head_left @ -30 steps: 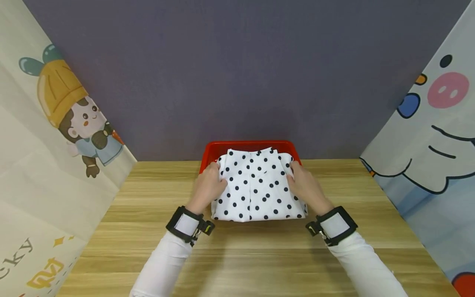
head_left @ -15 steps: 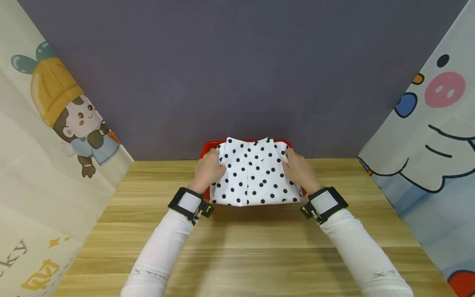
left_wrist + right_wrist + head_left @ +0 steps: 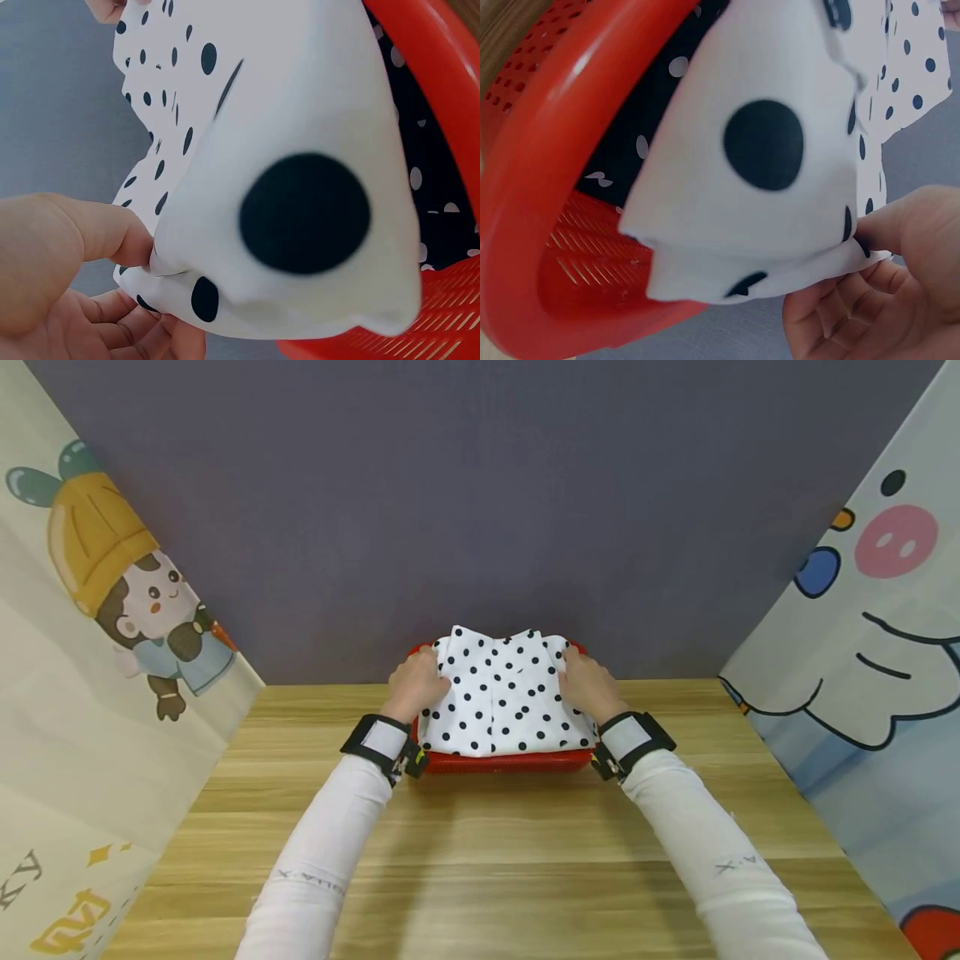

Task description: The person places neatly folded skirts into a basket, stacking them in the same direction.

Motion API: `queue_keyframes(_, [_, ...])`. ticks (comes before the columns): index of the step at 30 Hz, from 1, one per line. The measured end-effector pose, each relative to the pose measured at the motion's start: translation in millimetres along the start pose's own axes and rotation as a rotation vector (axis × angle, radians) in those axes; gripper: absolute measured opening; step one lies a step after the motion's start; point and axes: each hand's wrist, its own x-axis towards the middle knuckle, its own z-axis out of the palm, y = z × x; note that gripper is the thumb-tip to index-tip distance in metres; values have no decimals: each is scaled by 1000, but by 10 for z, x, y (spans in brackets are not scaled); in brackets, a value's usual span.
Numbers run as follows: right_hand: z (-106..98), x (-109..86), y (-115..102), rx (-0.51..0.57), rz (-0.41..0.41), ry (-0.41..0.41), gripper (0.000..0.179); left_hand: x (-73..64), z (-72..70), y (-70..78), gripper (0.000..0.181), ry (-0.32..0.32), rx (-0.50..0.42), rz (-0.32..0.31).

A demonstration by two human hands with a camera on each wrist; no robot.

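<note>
A folded white garment with black polka dots [image 3: 502, 702] is stretched between my two hands, over a red plastic basket [image 3: 510, 763]. My left hand [image 3: 416, 683] pinches its left side between thumb and fingers, seen close up in the left wrist view. On the opposite side, the right hand [image 3: 588, 685] grips the other edge, with thumb on top and fingers beneath in the right wrist view. Under the garment, a black cloth with white dots [image 3: 439, 157] lies inside the basket. The garment covers most of the basket's opening in the head view.
The basket stands at the back of a wood-grain table [image 3: 495, 860], close to a dark grey wall panel [image 3: 480, 510]. Cartoon-printed curtains hang at the left [image 3: 112, 735] and right [image 3: 885, 693].
Both hands have moved away from me, carrying the garment farther over the basket. Its lower edge has drawn back, so the basket's front rim now shows.
</note>
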Motion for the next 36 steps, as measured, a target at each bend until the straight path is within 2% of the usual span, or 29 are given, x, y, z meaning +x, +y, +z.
queue_keyframes(6, [36,103,-11,-34,27,0,43,103,25,23,41,2,13,-27])
queue_keyframes(11, [75,176,-3,-61,53,-3,43,186,127,28,42,-6,23,-51])
queue_keyframes(17, [121,251,27,-95,97,-56,48,236,245,28,40,-24,29,-55])
queue_keyframes(30, [225,300,60,-171,130,-138,53,335,365,95,30,-116,85,-96])
queue_keyframes(36, [267,299,36,-167,127,-162,56,364,405,104,28,-135,107,-101])
